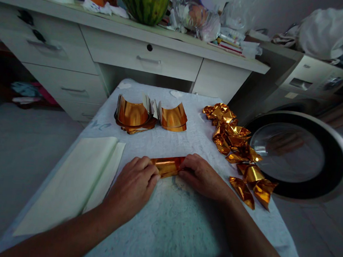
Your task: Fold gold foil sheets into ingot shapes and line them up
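A rolled or folded sheet of gold foil paper (pixel 167 166) lies across the middle of the cloth-covered table, held at both ends. My left hand (pixel 138 181) pinches its left end, thumb towards me. At the right end, my right hand (pixel 201 176) has its fingers closed on the foil, and its fingertips are partly hidden. Beyond the hands are two stacks of curved gold foil sheets, a left stack (pixel 133 114) and a right stack (pixel 174 116). Several folded gold foil pieces (pixel 233 140) form a heap along the table's right side.
Pale paper sheets (pixel 71 179) lie at the table's left. The light patterned tablecloth (pixel 163 220) covers the table. Behind stands a white desk (pixel 121 48) bearing a watermelon (pixel 145 2) and plastic bags. A washing machine's open round door (pixel 301 156) comes close to the right edge.
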A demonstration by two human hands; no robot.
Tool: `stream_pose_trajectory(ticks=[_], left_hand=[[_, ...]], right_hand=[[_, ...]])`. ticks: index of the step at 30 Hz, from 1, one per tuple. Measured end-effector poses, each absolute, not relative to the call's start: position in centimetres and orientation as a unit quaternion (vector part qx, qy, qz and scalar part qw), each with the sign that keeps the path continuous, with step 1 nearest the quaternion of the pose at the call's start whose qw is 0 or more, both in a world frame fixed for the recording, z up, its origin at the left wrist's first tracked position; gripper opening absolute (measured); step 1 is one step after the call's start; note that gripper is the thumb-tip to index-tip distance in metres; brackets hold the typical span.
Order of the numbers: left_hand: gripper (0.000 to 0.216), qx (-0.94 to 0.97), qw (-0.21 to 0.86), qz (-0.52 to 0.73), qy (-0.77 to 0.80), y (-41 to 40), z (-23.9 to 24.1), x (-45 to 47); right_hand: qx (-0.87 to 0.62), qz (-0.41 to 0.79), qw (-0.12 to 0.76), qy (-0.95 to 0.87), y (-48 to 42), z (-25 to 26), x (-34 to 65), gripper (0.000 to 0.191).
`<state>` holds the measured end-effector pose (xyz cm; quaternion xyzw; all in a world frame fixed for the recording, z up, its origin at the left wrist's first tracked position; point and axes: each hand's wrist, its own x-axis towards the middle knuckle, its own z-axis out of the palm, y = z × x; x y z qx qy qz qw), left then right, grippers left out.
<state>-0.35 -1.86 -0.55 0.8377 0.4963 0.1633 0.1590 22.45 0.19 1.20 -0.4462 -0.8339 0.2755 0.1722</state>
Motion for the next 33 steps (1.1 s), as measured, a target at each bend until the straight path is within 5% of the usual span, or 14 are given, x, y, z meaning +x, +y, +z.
stream_pose_trajectory(ticks=[33], left_hand=[[0.025,0.817,0.176,0.124,0.535,-1.04,-0.69,-1.07]], right_hand=[[-0.554,0.228,0.081,-0.797,0.37,1.31,22.55,0.010]])
